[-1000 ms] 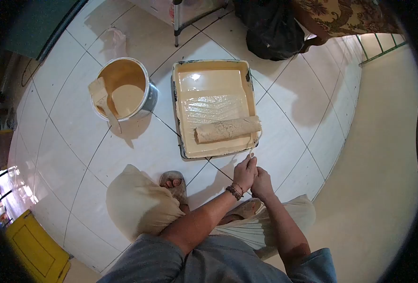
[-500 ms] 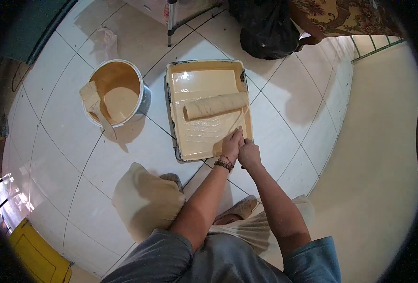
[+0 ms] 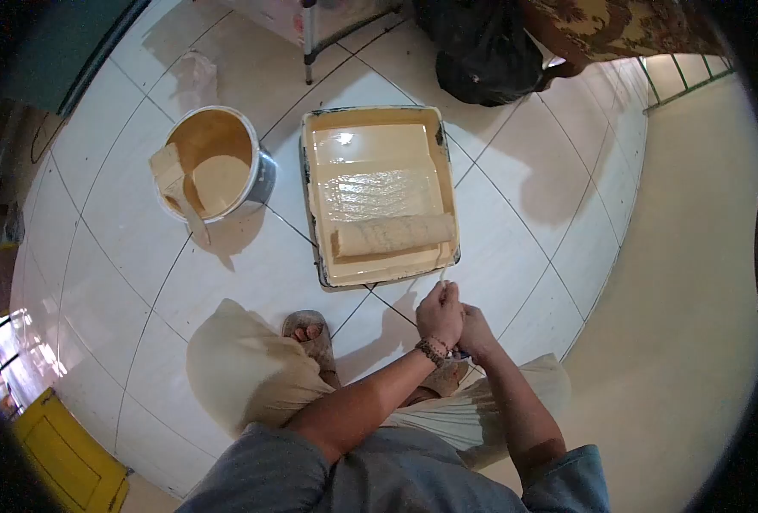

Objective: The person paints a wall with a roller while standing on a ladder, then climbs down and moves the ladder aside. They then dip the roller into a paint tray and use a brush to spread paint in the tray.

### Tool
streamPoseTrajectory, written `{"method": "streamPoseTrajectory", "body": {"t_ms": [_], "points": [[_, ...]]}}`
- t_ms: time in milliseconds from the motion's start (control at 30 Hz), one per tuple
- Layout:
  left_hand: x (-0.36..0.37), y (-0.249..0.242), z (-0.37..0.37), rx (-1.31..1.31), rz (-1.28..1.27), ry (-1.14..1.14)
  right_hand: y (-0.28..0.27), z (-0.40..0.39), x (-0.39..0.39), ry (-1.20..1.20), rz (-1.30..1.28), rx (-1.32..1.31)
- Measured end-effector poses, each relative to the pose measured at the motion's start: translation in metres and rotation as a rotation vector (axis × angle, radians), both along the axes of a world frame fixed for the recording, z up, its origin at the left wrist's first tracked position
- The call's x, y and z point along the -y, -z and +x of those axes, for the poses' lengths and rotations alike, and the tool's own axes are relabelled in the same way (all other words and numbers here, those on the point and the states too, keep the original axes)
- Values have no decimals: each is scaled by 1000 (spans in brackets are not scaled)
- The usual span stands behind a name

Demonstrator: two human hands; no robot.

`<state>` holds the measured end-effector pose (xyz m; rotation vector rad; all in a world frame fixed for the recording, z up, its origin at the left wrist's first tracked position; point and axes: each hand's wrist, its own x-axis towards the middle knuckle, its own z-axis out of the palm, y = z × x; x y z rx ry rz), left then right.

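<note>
A paint roller (image 3: 393,235) coated in cream paint lies across the near part of the paint tray (image 3: 312,197). My left hand (image 3: 440,313) is closed around the roller's handle, just beyond the tray's near right corner. Right behind it, my right hand (image 3: 475,332) is closed on the same handle, most of which the fingers hide. Ridged wet paint shows on the tray's slope above the roller. To the left stands a bucket (image 3: 255,162) with cream paint inside, and a paint-covered brush (image 3: 172,181) rests over its left rim.
White floor tiles (image 3: 114,282) surround the tray. Beyond it are a black bag (image 3: 490,64) and a metal stand leg (image 3: 309,43). A cream wall (image 3: 670,256) rises on the right. My sandalled foot (image 3: 310,338) is near the tray, and a yellow object (image 3: 71,453) lies lower left.
The roller has moved down the tray toward me, leaving ridged paint on the slope. Both my hands have drawn back with it, off the tray's near edge.
</note>
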<state>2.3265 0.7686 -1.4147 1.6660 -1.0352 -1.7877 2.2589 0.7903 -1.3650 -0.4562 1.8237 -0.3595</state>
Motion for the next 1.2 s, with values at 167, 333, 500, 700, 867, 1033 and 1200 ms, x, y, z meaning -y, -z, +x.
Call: {"method": "streamPoseTrajectory", "body": {"t_ms": [167,333,500,700,867,1033,1200], "points": [[10,7,16,122,15,136,7,7,11,0,114,163],[37,28,6,142,-30,124,21,-9,40,-21,120,266],[74,37,0,33,48,10,12,-4,88,-296,163,93],[86,36,-5,-86,-13,-104,33,-7,88,-195,-117,81],[35,12,-3,-97,-15,-93,13,-9,35,50,43,122],[11,23,6,-85,77,-1,31,-3,4,-12,15,12],[51,33,8,-114,182,13,98,-12,18,-225,-69,-189]]}}
